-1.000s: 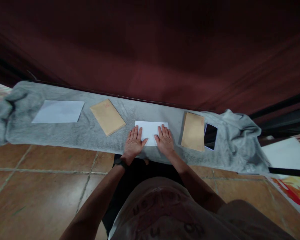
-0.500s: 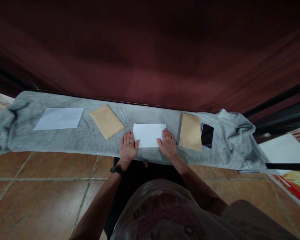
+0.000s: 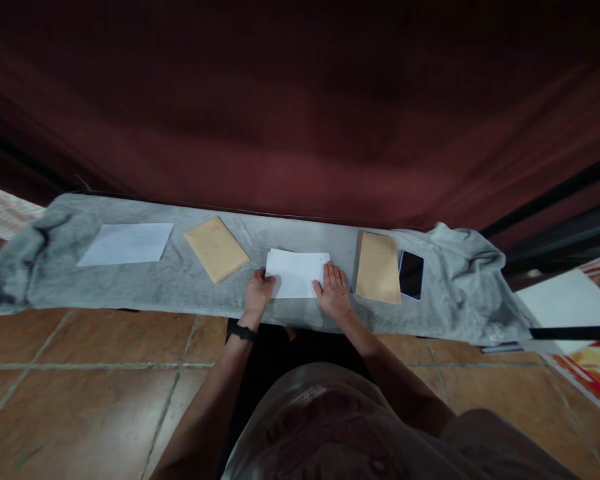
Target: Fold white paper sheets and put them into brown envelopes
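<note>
In front of my body lies white paper (image 3: 297, 275), with a second layer showing at its far left corner; whether it is folded or stacked I cannot tell. My left hand (image 3: 259, 292) grips its left edge, thumb on top and fingers curled beneath. Flat on the right edge rests my right hand (image 3: 334, 289), its fingers stretched out and the thumb apart. To the left of the paper a brown envelope (image 3: 217, 249) is turned at an angle. A pile of brown envelopes (image 3: 379, 268) sits to the right of my right hand.
A grey cloth (image 3: 145, 287) covers the long narrow table. At the left lies another white sheet (image 3: 127, 244). Beside the right-hand envelopes is a phone (image 3: 411, 275) with a dark screen. A dark red curtain-like surface (image 3: 300, 153) rises behind the table.
My left hand has gone from lying flat beside the paper to gripping its left edge. The paper's layers now part slightly at the far left corner. My right hand stays flat.
</note>
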The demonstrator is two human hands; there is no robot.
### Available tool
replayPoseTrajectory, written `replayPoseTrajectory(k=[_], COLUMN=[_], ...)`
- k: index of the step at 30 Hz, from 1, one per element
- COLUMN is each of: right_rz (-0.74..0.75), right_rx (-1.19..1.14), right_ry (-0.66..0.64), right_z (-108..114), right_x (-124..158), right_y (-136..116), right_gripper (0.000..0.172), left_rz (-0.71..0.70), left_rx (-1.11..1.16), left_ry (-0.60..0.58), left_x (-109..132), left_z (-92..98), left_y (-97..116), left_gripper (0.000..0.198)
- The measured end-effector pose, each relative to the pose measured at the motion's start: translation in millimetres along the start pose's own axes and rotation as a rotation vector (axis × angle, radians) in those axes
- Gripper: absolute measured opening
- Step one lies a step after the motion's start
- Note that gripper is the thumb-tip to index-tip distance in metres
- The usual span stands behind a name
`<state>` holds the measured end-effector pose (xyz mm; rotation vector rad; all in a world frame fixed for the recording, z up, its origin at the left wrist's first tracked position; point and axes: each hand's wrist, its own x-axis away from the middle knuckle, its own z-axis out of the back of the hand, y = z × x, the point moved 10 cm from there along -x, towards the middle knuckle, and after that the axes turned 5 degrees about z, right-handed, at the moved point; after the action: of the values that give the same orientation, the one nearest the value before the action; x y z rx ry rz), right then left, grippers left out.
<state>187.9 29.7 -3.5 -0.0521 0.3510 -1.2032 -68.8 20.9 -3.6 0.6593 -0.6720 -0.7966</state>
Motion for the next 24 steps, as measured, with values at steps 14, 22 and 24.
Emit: replayPoseTrajectory(k=[14, 22, 24], right_rz=[0.081, 0.467, 0.463], right_rx=[-0.636, -0.623, -0.536], right_ry=[0.227, 0.079, -0.046], right_z=[82, 101, 69], right_x=[-78, -48, -20], right_y=[-1, -35, -32], right_gripper=[0.086, 0.062, 0.055], left_rz=[-0.769, -1.244, -1.231], left_rx=[-0.016, -0.569, -0.635], left_ry=[0.264, 0.215, 0.134], left_x=[77, 150, 154], left_z=[74.9, 31.7, 8.4], left_y=[126, 127, 97], left_gripper=[0.024, 0.03, 0.031])
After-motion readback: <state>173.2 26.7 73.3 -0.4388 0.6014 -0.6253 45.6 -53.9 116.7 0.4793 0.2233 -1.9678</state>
